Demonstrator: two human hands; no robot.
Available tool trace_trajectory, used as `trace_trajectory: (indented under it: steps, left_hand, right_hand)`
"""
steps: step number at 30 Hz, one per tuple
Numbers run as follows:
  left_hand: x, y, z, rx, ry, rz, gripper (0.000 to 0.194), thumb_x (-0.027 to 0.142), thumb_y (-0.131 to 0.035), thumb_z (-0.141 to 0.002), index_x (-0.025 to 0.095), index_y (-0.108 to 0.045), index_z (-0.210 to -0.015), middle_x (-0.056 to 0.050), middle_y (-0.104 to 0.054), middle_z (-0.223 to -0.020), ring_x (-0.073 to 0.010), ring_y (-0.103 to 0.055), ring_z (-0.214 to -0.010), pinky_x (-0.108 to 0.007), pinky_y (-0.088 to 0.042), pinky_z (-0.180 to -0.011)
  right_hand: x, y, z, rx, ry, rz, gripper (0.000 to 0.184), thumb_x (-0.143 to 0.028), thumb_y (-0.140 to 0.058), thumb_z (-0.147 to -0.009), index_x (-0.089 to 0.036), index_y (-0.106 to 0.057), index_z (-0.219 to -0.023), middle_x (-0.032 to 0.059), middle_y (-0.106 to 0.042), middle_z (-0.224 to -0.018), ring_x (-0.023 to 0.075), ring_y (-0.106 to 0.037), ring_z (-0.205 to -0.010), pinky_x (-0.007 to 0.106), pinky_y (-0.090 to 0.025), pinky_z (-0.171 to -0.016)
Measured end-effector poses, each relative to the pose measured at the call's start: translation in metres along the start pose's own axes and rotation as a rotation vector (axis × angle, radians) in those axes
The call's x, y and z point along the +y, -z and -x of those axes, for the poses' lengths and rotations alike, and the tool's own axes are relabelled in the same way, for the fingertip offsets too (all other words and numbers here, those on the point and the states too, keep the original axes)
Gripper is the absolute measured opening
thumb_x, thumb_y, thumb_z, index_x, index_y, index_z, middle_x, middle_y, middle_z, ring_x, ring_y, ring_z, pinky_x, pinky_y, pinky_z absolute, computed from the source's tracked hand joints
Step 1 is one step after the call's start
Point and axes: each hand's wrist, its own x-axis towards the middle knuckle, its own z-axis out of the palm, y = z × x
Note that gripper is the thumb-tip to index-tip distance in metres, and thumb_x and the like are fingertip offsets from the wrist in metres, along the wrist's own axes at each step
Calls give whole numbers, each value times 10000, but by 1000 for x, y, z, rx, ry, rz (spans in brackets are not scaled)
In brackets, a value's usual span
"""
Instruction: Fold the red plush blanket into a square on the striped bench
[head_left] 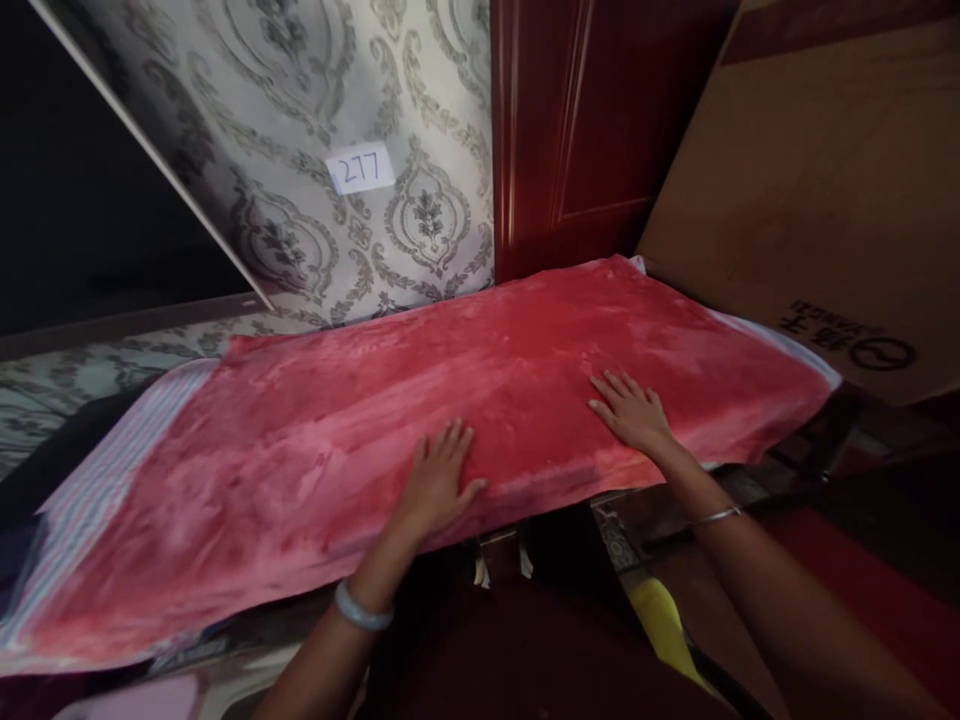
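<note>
Red plush blanket (pixel 450 400), spread flat and directly beneath both palms. Long axis from low on the far side of the left hand (pixel 439 480) to high beyond the right hand (pixel 630 410), slanting across the view. Left hand open, fingers together and pointing away from the body, pressed flat just in from the blanket's near edge, thumb out toward the right hand. Right hand open too, fingers slightly spread, flat on the pile, a little farther from the body than the left and closer to the blanket's end on that side. Nothing gripped by either hand. Most of the blanket's length out past the left hand; only a short stretch past the right.

Striped sheet (pixel 112 470) peeping out under the blanket beyond the left hand, a pale edge also past the right. Supporting surface hidden under the cloth, whether tabletop or bed not to be told. Ahead of the hands: patterned wallpaper (pixel 300 100) with a paper label (pixel 361 168) marked 277, then a dark red door (pixel 592 120). Beyond the right hand, a leaning cardboard sheet (pixel 810 170) with printing. Bangle on each wrist.
</note>
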Motion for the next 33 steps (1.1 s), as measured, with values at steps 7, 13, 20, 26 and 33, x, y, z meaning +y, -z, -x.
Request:
trace_trajectory:
  steps: [7, 13, 20, 26, 33]
  left_hand:
    - [13, -12, 2, 40, -32, 32, 767, 610, -400, -969, 171, -276, -1585, -133, -218, -1670, -311, -151, -1555, -616, -119, -1241]
    - [13, -13, 6, 65, -43, 83, 753, 592, -465, -952, 223, -291, -1584, -110, -232, -1668, -317, -137, -1557, -632, -110, -1238]
    - [5, -2, 9, 10, -29, 196, 703, 556, -454, -970, 251, -290, -1581, -94, -213, -1673, -282, -143, -1558, -621, -126, -1241]
    - [-59, 6, 28, 41, 213, 56, 618, 505, -395, -1005, 253, -339, -1566, -107, -240, -1663, -328, -161, -1549, -661, -126, -1214]
    - [-152, 14, 81, 97, 534, -89, 597, 484, -373, -1009, 267, -345, -1565, -93, -232, -1669, -337, -169, -1547, -661, -158, -1201]
  right_hand:
    - [3, -4, 4, 19, 16, 28, 576, -523, -313, -995, -301, -471, -1502, 66, -395, -1598, 334, -340, -1450, 614, -306, -1128]
    - [-13, -4, -2, 8, -8, 16, 563, -500, -321, -980, -285, -539, -1452, 105, -443, -1563, 381, -351, -1446, 688, -327, -1080]
    - [-139, -2, 2, -47, 399, -151, 522, -404, -387, -996, -304, -491, -1497, 77, -391, -1597, 304, -309, -1489, 575, -298, -1165]
    - [-173, -18, 16, -124, 522, -125, 548, -464, -393, -993, -351, -429, -1528, 39, -315, -1632, 295, -253, -1513, 610, -240, -1181]
    - [-154, -44, 11, -36, 556, -116, 576, -538, -335, -967, -385, -455, -1509, 19, -364, -1611, 301, -300, -1494, 608, -295, -1156]
